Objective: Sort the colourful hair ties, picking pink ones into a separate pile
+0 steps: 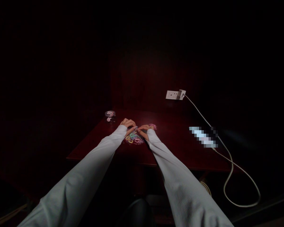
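Both my arms, in pale long sleeves, reach out over a dark red table (170,148). My left hand (128,124) and my right hand (144,129) meet above a small heap of coloured elastic bands (133,137). The fingers of both hands are curled and pinched together at a small thing between them, which is too small to name. A few pink bands (152,126) lie just right of my right hand.
A small clear round box (110,115) stands left of my hands. A white socket with a plug (175,94) sits on the dark wall, and its white cable (227,154) runs over the table's right side and hangs off the edge. The room is very dark.
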A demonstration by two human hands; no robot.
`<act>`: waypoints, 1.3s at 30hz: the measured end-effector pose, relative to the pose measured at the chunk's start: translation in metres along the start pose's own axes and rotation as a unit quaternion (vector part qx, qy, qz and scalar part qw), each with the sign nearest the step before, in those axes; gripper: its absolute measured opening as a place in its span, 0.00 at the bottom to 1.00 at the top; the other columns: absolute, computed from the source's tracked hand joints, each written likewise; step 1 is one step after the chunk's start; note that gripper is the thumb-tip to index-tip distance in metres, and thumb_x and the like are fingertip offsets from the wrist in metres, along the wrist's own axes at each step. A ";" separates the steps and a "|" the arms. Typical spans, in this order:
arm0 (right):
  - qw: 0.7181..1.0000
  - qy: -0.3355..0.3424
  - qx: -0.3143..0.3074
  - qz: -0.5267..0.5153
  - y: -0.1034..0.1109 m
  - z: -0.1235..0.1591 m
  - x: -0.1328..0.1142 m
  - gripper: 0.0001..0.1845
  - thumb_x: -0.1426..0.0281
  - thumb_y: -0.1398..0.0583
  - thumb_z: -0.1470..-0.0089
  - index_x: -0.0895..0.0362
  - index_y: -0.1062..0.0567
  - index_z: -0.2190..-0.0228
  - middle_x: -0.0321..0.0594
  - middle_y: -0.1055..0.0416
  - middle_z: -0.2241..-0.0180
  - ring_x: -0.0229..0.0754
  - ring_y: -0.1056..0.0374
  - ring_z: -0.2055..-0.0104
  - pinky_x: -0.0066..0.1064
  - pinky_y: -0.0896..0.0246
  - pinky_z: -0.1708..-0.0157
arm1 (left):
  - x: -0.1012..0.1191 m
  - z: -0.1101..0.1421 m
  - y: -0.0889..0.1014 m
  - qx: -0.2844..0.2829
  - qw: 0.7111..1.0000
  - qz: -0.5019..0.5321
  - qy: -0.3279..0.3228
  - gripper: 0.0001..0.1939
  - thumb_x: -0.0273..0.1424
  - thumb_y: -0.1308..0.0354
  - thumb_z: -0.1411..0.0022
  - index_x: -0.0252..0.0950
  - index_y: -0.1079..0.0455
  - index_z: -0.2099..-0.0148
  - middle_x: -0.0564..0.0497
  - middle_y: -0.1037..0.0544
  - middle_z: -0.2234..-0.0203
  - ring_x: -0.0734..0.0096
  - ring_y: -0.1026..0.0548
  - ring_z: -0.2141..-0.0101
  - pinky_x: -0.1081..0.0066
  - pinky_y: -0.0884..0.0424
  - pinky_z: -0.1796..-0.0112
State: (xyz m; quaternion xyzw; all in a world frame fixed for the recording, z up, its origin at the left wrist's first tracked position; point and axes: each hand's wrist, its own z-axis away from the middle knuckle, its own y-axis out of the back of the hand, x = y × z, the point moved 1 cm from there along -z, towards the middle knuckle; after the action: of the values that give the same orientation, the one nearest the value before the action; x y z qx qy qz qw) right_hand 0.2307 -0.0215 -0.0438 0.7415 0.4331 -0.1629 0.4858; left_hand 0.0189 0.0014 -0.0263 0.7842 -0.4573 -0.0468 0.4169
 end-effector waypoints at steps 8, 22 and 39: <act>1.000 -0.005 -0.002 0.006 0.000 0.000 -0.001 0.06 0.65 0.30 0.41 0.48 0.12 0.61 0.42 0.18 0.53 0.53 0.30 0.45 0.47 0.46 0.40 | -0.001 -0.002 -0.001 0.001 1.000 -0.001 0.001 0.13 0.40 0.42 0.27 0.41 0.20 0.60 0.48 0.17 0.58 0.60 0.29 0.56 0.58 0.32 0.49; 1.000 -0.001 0.024 -0.011 -0.004 -0.001 0.000 0.06 0.67 0.32 0.40 0.49 0.12 0.65 0.41 0.17 0.57 0.52 0.29 0.48 0.45 0.43 0.42 | 0.001 -0.001 -0.007 0.025 0.999 -0.014 0.019 0.13 0.39 0.43 0.27 0.41 0.21 0.62 0.48 0.18 0.60 0.59 0.30 0.56 0.57 0.33 0.50; 1.000 -0.009 0.010 0.001 -0.001 0.001 -0.004 0.05 0.68 0.30 0.43 0.50 0.12 0.64 0.41 0.17 0.55 0.52 0.29 0.47 0.45 0.45 0.40 | 0.003 -0.001 -0.003 0.010 1.000 -0.010 0.018 0.11 0.37 0.41 0.29 0.41 0.21 0.61 0.49 0.17 0.60 0.59 0.29 0.56 0.57 0.32 0.49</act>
State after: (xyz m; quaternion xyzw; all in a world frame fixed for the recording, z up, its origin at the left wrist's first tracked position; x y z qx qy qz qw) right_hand 0.2282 -0.0241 -0.0424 0.7449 0.4266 -0.1737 0.4827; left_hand 0.0232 0.0011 -0.0268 0.7937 -0.4424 -0.0326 0.4163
